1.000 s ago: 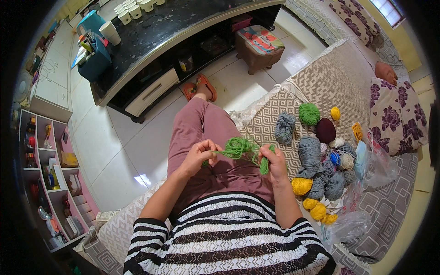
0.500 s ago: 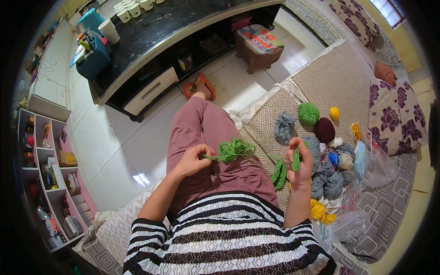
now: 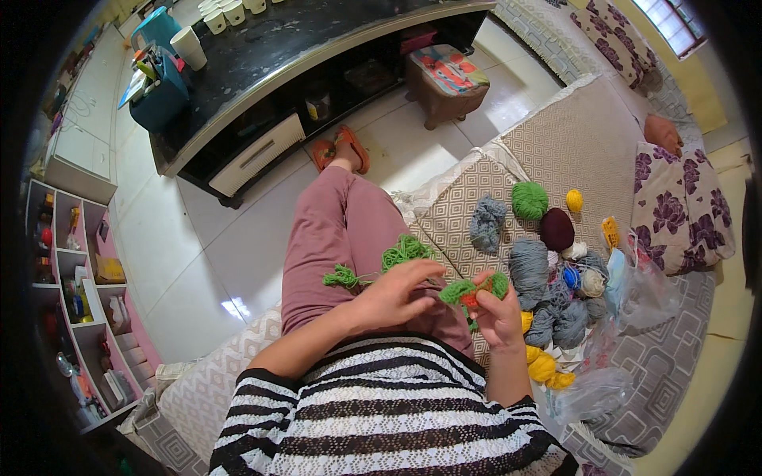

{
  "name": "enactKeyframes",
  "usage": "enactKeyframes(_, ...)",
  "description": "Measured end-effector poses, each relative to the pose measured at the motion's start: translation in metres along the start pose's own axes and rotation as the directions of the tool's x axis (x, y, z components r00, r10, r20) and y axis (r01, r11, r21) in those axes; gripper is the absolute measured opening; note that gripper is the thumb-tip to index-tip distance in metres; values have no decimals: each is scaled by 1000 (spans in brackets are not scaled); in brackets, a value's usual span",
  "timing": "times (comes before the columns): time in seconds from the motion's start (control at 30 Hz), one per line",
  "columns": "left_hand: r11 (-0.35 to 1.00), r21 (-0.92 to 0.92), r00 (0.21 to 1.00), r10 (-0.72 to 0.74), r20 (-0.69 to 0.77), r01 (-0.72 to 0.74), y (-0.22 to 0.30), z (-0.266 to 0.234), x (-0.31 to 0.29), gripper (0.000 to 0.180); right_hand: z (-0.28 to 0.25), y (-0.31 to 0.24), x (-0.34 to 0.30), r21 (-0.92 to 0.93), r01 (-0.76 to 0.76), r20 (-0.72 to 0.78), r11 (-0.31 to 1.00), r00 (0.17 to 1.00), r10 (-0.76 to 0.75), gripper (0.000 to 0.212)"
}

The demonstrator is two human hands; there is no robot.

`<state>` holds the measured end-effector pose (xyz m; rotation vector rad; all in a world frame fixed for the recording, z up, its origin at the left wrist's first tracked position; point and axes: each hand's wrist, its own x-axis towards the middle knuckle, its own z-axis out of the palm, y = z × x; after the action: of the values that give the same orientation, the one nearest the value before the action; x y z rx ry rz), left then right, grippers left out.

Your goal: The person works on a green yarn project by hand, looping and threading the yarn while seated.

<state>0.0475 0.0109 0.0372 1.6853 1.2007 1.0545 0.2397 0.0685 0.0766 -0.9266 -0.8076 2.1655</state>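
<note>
My right hand (image 3: pixel 498 316) pinches a green crocheted strip (image 3: pixel 456 293) in front of my lap. A small orange-red patch shows at the fingers, and I cannot make out whether it belongs to the strip. My left hand (image 3: pixel 390 300) hovers over my thighs, its fingers apart and pointing toward the strip, with nothing visible in them. Beyond it, a loose tangle of green yarn (image 3: pixel 406 249) rests on my mauve trousers. A smaller green yarn bunch (image 3: pixel 341 276) lies on my leg, left of the tangle.
On the sofa to my right sit a green yarn ball (image 3: pixel 529 200), a maroon ball (image 3: pixel 556 229), grey skeins (image 3: pixel 529 270), yellow yarn (image 3: pixel 541 366) and plastic bags (image 3: pixel 591 394). Ahead stand a black-topped table (image 3: pixel 278 55) and a brown stool (image 3: pixel 447 87). Shelves (image 3: pixel 75 317) are at left.
My left hand has moved right, off the green yarn, toward my right hand. The strip is now held lower and stretched sideways, with orange-red showing. A small yarn bunch now lies on my leg.
</note>
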Motion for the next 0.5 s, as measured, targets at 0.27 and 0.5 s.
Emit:
enactKeyframes(0.27,933,20,885,-335,-322,360,-41,-15,-14,31,-18,-7,-9,13,150,-22,989,989,-149,15)
enactKeyframes(0.5,958,78,924,-242,-297,276,-50,-9,-1,22,-13,-22,-5,-56,257,-131,965,956,-262,11)
